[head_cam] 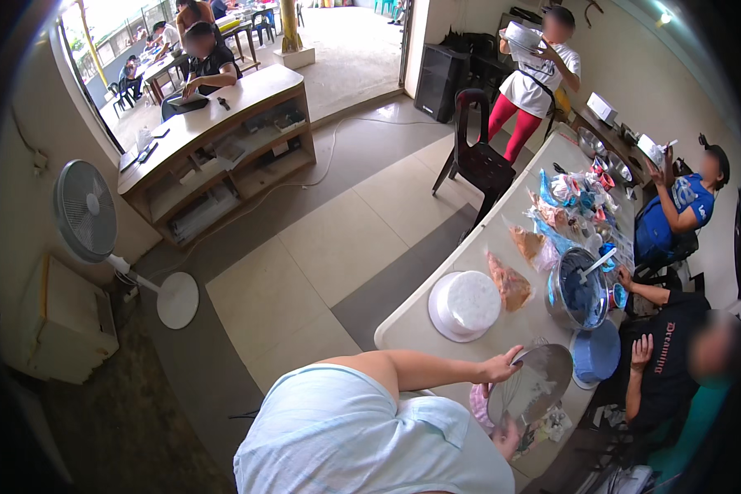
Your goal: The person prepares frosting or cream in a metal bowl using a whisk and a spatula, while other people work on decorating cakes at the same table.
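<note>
A tilted metal mixing bowl [549, 370] with whitish contents sits at the near end of the table. My left hand [500, 368] grips its rim, thumb on top and fingers outside. A wire whisk [511, 389] lies inside the bowl, close to that hand. My right hand [506, 438] is blurred at the bowl's lower edge; whether it grips anything is unclear. Pink cloth or plastic [480, 404] shows beside the bowl. Farther along are a white round cake [472, 301], a blue round cake [596, 352] and a metal pot [577, 290] of dark blue mixture with a white spatula [599, 262].
Filled piping bags [509, 283] crowd the white table [407, 321]. A person in black [661, 352] sits across, another in blue [676, 204] beyond. Someone in white [537, 80] stands holding a cake. A plastic chair [478, 154], stand fan [89, 210] and counter [222, 148] occupy the room.
</note>
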A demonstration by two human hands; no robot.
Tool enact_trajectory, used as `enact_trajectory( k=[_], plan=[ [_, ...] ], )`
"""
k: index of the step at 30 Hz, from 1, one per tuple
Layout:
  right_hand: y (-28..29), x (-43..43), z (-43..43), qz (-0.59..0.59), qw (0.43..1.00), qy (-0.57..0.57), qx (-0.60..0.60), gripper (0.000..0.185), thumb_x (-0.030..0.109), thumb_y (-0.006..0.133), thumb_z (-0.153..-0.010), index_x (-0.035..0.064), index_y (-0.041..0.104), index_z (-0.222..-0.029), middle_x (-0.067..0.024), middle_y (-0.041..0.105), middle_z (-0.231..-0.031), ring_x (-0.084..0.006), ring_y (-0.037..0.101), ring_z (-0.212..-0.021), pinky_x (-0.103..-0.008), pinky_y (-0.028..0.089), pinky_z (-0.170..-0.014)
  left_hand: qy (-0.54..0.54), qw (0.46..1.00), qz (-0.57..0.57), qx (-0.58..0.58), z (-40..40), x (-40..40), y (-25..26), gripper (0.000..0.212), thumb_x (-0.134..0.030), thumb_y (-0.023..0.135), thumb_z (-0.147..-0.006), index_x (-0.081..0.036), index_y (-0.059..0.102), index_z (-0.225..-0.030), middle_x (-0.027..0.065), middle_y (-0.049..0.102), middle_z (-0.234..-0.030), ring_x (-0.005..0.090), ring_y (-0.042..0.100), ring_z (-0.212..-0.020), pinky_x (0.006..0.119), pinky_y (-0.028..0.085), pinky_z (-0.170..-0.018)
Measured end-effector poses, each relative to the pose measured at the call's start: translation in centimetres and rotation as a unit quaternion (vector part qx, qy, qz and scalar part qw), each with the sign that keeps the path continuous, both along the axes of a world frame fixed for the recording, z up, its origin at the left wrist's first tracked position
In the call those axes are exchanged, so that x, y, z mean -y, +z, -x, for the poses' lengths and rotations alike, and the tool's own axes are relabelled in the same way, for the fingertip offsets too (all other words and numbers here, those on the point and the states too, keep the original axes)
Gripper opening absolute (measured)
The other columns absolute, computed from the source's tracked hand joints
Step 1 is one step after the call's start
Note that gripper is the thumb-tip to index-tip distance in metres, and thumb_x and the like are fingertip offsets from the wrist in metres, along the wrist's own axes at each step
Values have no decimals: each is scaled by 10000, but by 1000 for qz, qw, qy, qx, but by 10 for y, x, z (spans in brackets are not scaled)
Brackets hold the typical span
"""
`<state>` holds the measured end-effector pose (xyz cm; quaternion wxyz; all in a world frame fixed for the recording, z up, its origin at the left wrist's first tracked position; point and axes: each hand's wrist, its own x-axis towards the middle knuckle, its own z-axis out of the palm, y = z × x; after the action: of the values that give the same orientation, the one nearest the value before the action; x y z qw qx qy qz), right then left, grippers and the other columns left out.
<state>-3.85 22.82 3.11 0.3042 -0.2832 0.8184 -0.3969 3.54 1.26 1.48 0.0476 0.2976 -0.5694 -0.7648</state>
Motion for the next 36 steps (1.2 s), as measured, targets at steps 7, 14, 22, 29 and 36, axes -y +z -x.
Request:
enact_trajectory(
  k=[7, 14, 22, 29, 36],
  plan=[
    [-77, -10, 27, 122, 976, -5, -179, 406, -17, 517, -871, 15, 543, -1275, -64, 528, -702, -121, 465, -498, -276, 362, -443, 16, 999, 23, 18, 11, -6, 2, 618, -427, 383, -978, -294, 69, -1493, 230, 479, -1226, 399, 654, -817, 442, 607, -443],
    [-71, -12, 15, 78, 983, -135, -96, 384, -5, 496, -880, 12, 559, -1259, -43, 526, -686, -89, 411, -480, -269, 321, -417, 14, 999, 37, 3, 11, -2, -9, 603, -412, 388, -980, -292, 92, -1491, 237, 474, -1246, 409, 640, -891, 452, 609, -452],
    [-48, -10, -11, 26, 988, -153, 28, 338, -1, 520, -877, -5, 589, -1208, -32, 535, -708, -89, 434, -455, -255, 331, -411, 6, 991, 121, 48, 32, 1, -38, 566, -386, 405, -991, -203, 196, -1484, 267, 464, -1342, 429, 506, -1183, 470, 422, -976],
    [-82, -17, 2, 91, 985, -106, -96, 317, 1, 566, -854, -25, 604, -1168, -140, 679, -913, -171, 608, -771, -300, 489, -734, 47, 953, 297, -35, 26, 18, -67, 549, -297, 446, -975, -132, 267, -1467, 196, 339, -1481, 384, 389, -1320, 413, 340, -1074],
    [-62, -2, -7, 85, 969, -159, -170, 344, 57, 586, -881, 52, 605, -1224, -59, 608, -706, -111, 537, -609, -275, 451, -570, -5, 999, 28, 19, 27, 14, -14, 464, -326, 401, -1007, -228, 280, -1445, 195, 575, -1177, 306, 646, -958, 405, 595, -667]
  ],
)
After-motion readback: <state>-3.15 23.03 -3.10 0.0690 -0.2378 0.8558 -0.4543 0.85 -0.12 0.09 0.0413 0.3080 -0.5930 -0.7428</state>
